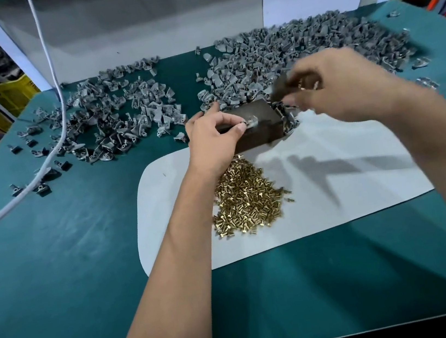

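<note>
A dark metal block (261, 130) stands on the table's middle, at the far edge of a white mat (318, 184). My left hand (213, 141) rests against the block's left end and pinches a small grey metal part (251, 121) on its top. My right hand (344, 85), blurred, hovers above and right of the block, gripping a dark tool (280, 87), with a glint of brass between its fingers. A heap of small brass rivets (246, 200) lies on the mat just under my left wrist.
Grey metal parts lie in two big piles on the green table (57, 263): one at back left (111, 118), a denser one at back right (300, 52). A white cable (55, 92) hangs down and runs off to the left. A white back panel (140, 37) closes the rear.
</note>
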`<state>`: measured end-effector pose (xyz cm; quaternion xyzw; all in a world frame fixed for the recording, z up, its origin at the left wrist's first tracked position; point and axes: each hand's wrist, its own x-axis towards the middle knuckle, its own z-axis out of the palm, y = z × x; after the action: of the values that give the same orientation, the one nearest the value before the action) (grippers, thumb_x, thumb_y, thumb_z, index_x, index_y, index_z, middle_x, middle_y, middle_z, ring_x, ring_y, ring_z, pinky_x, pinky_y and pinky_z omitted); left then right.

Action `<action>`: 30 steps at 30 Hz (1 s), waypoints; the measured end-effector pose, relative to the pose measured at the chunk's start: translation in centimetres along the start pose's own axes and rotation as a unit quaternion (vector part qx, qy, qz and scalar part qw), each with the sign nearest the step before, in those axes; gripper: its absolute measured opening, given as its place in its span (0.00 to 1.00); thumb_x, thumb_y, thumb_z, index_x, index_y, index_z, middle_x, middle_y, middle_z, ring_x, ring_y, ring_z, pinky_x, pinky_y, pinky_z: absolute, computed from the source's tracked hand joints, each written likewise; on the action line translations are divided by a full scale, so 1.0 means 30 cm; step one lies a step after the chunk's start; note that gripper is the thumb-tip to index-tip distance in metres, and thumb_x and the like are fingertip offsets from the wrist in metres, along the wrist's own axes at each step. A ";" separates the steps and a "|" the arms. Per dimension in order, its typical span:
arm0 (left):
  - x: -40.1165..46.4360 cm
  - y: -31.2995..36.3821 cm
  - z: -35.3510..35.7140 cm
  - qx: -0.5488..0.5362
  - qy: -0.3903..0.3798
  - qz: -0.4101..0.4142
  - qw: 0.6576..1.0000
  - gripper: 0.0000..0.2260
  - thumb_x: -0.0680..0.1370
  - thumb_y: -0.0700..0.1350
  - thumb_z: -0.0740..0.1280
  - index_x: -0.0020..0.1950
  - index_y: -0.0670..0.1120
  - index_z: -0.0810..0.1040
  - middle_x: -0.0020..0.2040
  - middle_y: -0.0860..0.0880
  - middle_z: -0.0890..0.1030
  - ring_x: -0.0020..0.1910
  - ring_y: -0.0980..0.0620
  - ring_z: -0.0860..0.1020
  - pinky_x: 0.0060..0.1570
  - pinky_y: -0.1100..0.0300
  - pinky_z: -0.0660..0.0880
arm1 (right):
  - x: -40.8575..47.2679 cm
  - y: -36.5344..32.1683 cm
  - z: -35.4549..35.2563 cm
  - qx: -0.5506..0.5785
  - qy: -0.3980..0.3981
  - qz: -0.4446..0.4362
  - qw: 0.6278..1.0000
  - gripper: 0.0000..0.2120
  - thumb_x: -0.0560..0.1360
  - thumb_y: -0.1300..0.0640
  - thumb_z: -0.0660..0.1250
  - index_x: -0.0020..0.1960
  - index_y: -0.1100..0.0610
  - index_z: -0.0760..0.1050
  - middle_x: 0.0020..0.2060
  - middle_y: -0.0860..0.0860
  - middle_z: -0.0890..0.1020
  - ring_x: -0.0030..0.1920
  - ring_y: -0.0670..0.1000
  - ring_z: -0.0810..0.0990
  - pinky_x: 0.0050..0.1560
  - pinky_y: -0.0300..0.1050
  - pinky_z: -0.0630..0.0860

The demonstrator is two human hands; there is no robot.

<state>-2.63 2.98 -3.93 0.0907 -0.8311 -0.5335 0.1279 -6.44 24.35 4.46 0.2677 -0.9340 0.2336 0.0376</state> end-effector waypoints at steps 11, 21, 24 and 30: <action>-0.026 0.027 -0.006 -0.063 -0.030 -0.024 0.997 0.07 0.77 0.38 0.73 0.46 0.50 0.87 0.80 0.50 0.65 0.82 0.50 0.53 0.80 0.47 0.46 | -0.065 0.091 0.034 -0.115 -0.151 0.020 0.982 0.05 0.70 0.53 0.79 0.41 0.47 0.83 0.35 0.44 0.84 0.38 0.46 0.81 0.38 0.40 0.73; -0.029 0.040 -0.016 -0.039 -0.029 0.004 0.999 0.11 0.75 0.38 0.75 0.41 0.55 0.84 0.81 0.51 0.64 0.82 0.51 0.49 0.76 0.52 0.44 | 0.004 -0.061 0.121 -0.023 -0.013 -0.110 0.994 0.16 0.71 0.55 0.78 0.57 0.46 0.81 0.44 0.44 0.84 0.45 0.47 0.82 0.52 0.50 0.81; -0.028 0.042 -0.022 -0.048 -0.027 0.008 0.998 0.11 0.75 0.39 0.75 0.41 0.55 0.84 0.81 0.51 0.65 0.82 0.52 0.50 0.76 0.53 0.45 | 0.018 -0.067 0.133 -0.036 0.020 -0.138 0.990 0.13 0.73 0.51 0.77 0.56 0.47 0.81 0.44 0.46 0.84 0.45 0.50 0.81 0.51 0.53 0.80; -0.033 0.045 -0.026 -0.079 -0.025 0.023 0.996 0.12 0.75 0.37 0.74 0.41 0.55 0.85 0.79 0.48 0.68 0.81 0.53 0.54 0.80 0.45 0.49 | 0.015 -0.069 0.127 -0.037 0.047 -0.173 0.983 0.10 0.74 0.53 0.77 0.53 0.52 0.83 0.43 0.48 0.82 0.43 0.49 0.80 0.50 0.53 0.80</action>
<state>-1.47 3.17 -2.50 0.0478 -0.7912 -0.5965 0.1262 -5.53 20.84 2.01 0.4124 -0.8787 0.2012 0.1314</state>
